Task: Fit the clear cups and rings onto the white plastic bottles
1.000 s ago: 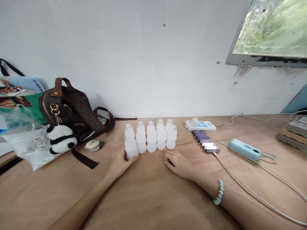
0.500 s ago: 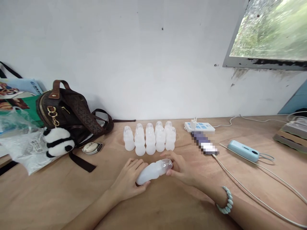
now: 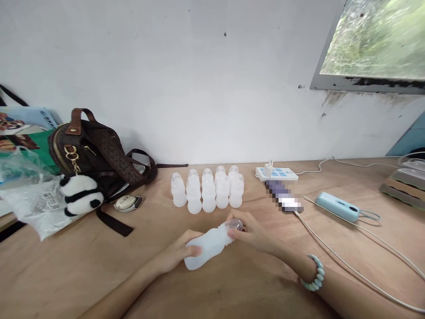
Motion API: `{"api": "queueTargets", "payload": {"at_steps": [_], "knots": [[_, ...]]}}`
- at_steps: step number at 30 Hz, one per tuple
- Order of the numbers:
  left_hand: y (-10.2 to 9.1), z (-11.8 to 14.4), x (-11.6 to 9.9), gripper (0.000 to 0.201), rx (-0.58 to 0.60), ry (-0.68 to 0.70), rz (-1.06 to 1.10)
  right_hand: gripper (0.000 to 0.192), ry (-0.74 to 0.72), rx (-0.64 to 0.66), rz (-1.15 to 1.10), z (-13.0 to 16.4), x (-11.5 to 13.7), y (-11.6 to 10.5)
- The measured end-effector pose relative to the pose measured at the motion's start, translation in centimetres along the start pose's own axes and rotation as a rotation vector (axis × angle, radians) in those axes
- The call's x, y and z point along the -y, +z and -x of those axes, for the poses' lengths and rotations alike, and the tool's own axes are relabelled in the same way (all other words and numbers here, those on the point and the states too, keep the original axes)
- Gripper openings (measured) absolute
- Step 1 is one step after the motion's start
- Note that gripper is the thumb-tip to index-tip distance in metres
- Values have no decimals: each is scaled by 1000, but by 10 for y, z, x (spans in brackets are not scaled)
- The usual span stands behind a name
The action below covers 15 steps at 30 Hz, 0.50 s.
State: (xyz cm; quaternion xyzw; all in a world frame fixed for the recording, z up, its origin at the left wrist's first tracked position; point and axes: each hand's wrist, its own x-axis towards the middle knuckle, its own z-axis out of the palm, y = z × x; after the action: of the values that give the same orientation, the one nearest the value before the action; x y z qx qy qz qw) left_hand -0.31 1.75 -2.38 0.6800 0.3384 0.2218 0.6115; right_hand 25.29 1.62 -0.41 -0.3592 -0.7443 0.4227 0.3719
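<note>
A frosted white plastic bottle (image 3: 208,249) lies tilted between my hands, low over the table, its clear cap (image 3: 236,224) pointing up to the right. My left hand (image 3: 186,250) grips the bottle's body near the base, thumb on top. Around the clear cap my right hand (image 3: 247,230) is closed, thumb on its near side and fingers behind it. Whether the cap is loose from the neck, I cannot tell. Just beyond, several matching bottles (image 3: 209,195) with clear tops stand upright in a tight group.
On the left are a brown backpack (image 3: 99,155) with a panda plush (image 3: 81,195), a plastic bag (image 3: 40,208) and a beige mouse (image 3: 125,203). To the right lie a power strip (image 3: 280,173), a blurred phone (image 3: 282,195), a blue power bank (image 3: 337,206) and white cables (image 3: 332,248).
My left hand has turned on the bottle, bringing its thumb on top and exposing more of the body. My right hand has closed from the cap's tip onto the cap.
</note>
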Motion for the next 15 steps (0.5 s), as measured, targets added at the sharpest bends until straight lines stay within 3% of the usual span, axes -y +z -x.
{"api": "queueTargets", "payload": {"at_steps": [3, 5, 9, 15], "knots": [[-11, 1, 11, 55, 12, -62, 152, 31, 3, -179, -9, 0, 3, -18], [-16, 1, 19, 59, -56, -66, 183, 33, 53, -292, 51, -1, 4, -35], [-21, 0, 20, 62, -225, -45, 130, 28, 182, -245, 450, -1, 0, -60], [-14, -3, 4, 61, -170, 100, -103, 33, 229, -200, 604, 3, -10, -69]]}}
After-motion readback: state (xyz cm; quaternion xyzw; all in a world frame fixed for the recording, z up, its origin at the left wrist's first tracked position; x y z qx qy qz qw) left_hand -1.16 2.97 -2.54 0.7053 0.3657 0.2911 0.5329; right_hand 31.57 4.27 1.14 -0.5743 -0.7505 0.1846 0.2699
